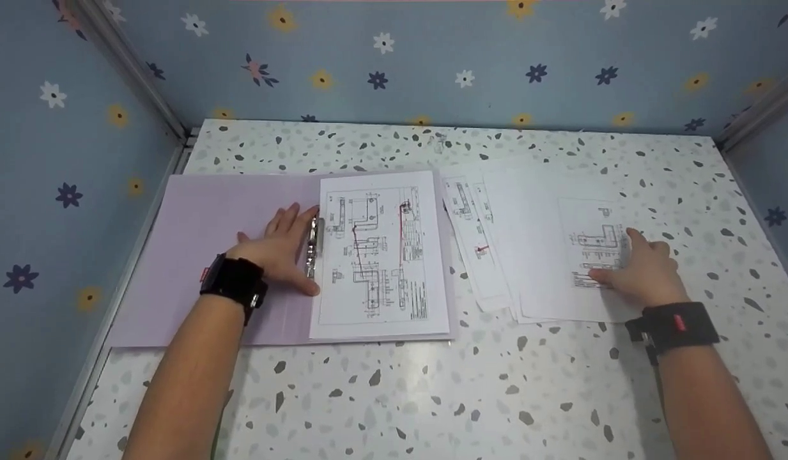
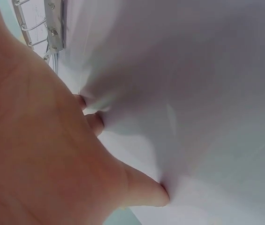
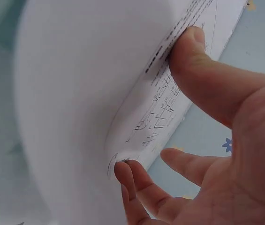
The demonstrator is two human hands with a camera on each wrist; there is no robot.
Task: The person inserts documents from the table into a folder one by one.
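My left hand [image 1: 269, 252] rests with fingers spread on the inner left cover of a lilac ring binder [image 1: 208, 211], right beside its metal rings [image 1: 314, 246]. In the left wrist view, thumb and fingertips press on the lilac cover [image 2: 216, 117]. A stack of punched sheets with a technical drawing [image 1: 374, 255] lies on the binder's right side. At the right, my right hand [image 1: 649, 268] touches a loose sheet with a drawing [image 1: 592, 223]. Its thumb and fingertips are spread wide on the printed face, and the sheet [image 3: 76, 93] curves in the right wrist view.
More loose sheets [image 1: 473, 255] lie overlapped between the binder and the right hand, one with red marks. Everything lies on a speckled white table [image 1: 394, 396]. Flowered blue panels [image 1: 425, 51] stand behind and at both sides.
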